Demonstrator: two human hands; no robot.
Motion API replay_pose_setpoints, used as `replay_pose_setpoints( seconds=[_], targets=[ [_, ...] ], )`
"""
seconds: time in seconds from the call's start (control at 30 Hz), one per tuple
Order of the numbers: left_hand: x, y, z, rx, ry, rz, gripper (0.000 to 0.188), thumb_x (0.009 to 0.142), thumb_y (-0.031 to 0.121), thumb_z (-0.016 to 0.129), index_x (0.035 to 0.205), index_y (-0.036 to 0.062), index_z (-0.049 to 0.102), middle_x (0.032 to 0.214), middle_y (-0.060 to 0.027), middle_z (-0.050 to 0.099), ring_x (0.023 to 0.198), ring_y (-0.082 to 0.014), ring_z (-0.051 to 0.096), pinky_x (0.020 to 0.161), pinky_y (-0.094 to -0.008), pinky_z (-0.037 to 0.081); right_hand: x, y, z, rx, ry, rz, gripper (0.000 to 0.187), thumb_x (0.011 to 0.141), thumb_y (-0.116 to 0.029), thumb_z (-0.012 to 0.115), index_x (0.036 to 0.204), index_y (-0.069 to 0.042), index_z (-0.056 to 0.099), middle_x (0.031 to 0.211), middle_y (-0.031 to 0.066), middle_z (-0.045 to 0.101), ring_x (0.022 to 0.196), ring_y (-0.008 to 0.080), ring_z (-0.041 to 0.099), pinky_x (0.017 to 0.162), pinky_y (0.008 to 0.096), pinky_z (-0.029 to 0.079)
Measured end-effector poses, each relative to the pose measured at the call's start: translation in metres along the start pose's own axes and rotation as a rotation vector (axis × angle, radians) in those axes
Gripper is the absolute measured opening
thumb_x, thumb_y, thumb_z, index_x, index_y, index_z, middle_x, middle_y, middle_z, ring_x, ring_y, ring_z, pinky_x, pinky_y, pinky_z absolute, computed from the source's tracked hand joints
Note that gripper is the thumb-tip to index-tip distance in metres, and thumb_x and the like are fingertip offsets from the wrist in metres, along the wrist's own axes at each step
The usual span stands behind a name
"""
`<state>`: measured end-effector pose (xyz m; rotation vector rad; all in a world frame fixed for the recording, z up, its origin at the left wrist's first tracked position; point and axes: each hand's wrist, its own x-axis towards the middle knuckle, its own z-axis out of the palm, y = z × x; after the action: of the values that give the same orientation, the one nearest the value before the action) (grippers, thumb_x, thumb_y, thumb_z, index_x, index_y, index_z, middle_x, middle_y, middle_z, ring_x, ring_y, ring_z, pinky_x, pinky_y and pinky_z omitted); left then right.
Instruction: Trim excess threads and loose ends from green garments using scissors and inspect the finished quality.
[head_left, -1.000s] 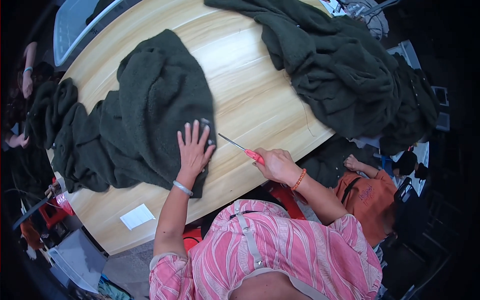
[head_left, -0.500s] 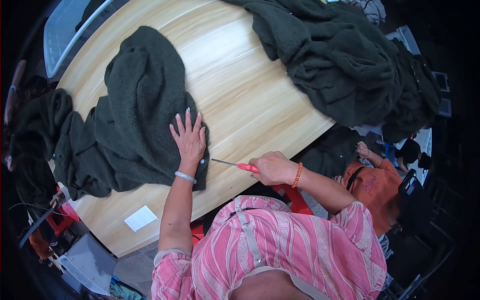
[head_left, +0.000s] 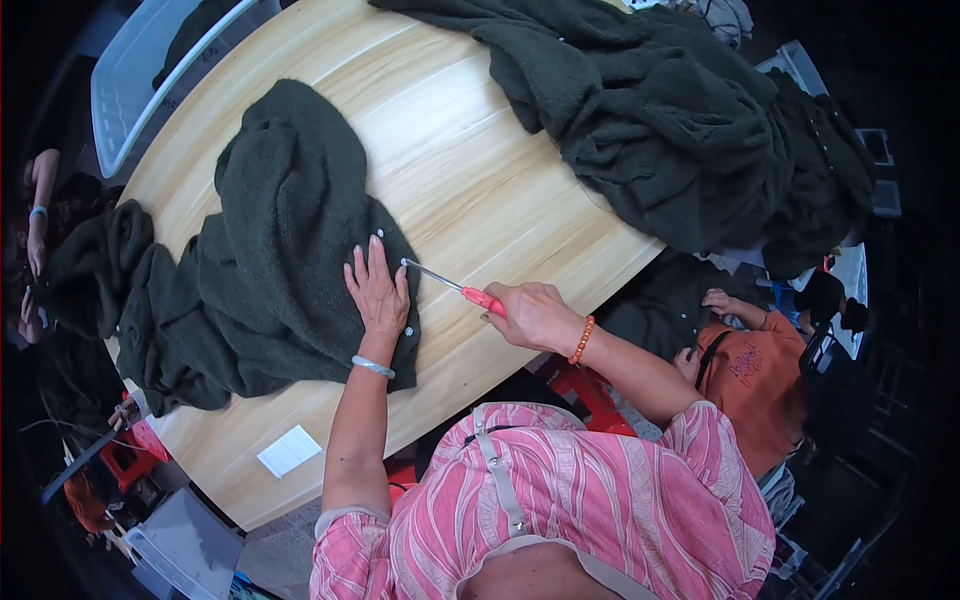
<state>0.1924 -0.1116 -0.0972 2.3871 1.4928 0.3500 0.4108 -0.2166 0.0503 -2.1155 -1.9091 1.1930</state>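
Note:
A dark green fleecy garment [head_left: 285, 220] lies bunched on the left half of the wooden table. Flat on its right edge rests my left hand [head_left: 378, 300], fingers stretched out. Small shiny buttons [head_left: 408, 331] show along that edge, below and above this hand. In my right hand [head_left: 537, 316] is a red-handled screwdriver [head_left: 446, 280], its thin metal shaft pointing left. The tip meets the garment's edge just beside my left fingertips, at a small pale spot that looks like another button.
More dark green garments [head_left: 670, 130] are heaped at the table's [head_left: 480, 190] right. A white paper slip [head_left: 289, 451] lies near the front left. Clear plastic bins [head_left: 130, 100] stand beyond the left edge. A co-worker in an orange shirt [head_left: 750, 370] sits at the right; another person's arms [head_left: 38, 215] show far left.
My right hand has moved the screwdriver up, so its tip now reaches the garment's edge. My left hand stays flat on the fabric. The far-left person's arms have shifted.

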Motion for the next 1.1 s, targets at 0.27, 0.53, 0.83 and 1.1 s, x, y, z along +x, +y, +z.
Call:
replay_pose_setpoints(
  seconds=[0.27, 0.53, 0.83, 1.1],
  targets=[
    [0.026, -0.009, -0.001, 0.177, -0.020, 0.150, 0.055, 0.095, 0.030, 0.053, 0.146, 0.0152, 0.038, 0.155, -0.0069, 0.031, 0.142, -0.0312, 0.028, 0.115, -0.0511, 0.016, 0.023, 0.001, 0.015, 0.036, 0.117, 0.017, 0.025, 0.089, -0.025, 0.060, 0.100, -0.003, 0.058, 0.073, 0.0218, 0.065, 0.075, 0.0410, 0.065, 0.068, 0.0497, 0.051],
    [0.027, -0.006, 0.007, 0.216, -0.036, 0.126, 0.052, 0.097, 0.028, 0.047, 0.147, 0.0177, 0.038, 0.156, -0.0039, 0.029, 0.144, -0.0299, 0.023, 0.116, -0.0542, 0.012, 0.002, 0.002, 0.014, -0.060, -0.076, -0.008, 0.022, 0.087, -0.024, 0.061, 0.089, -0.002, 0.064, 0.078, 0.0213, 0.067, 0.079, 0.0401, 0.066, 0.071, 0.0480, 0.052],
    [0.022, -0.004, 0.007, 0.185, -0.002, 0.113, 0.051, 0.096, 0.026, 0.048, 0.146, 0.0177, 0.040, 0.156, -0.0038, 0.030, 0.144, -0.0303, 0.025, 0.116, -0.0540, 0.013, -0.024, 0.004, 0.009, 0.005, -0.182, 0.110, 0.027, 0.088, -0.028, 0.062, 0.097, -0.003, 0.063, 0.085, 0.0224, 0.067, 0.086, 0.0406, 0.065, 0.079, 0.0477, 0.050],
    [0.024, -0.001, 0.012, 0.210, 0.032, 0.123, 0.049, 0.097, 0.025, 0.047, 0.145, 0.0170, 0.041, 0.155, -0.0046, 0.032, 0.143, -0.0305, 0.026, 0.115, -0.0538, 0.014, -0.033, -0.004, 0.012, -0.038, -0.298, 0.045, 0.026, 0.088, -0.028, 0.062, 0.096, -0.004, 0.062, 0.083, 0.0221, 0.067, 0.084, 0.0410, 0.065, 0.077, 0.0482, 0.050]
  ],
)
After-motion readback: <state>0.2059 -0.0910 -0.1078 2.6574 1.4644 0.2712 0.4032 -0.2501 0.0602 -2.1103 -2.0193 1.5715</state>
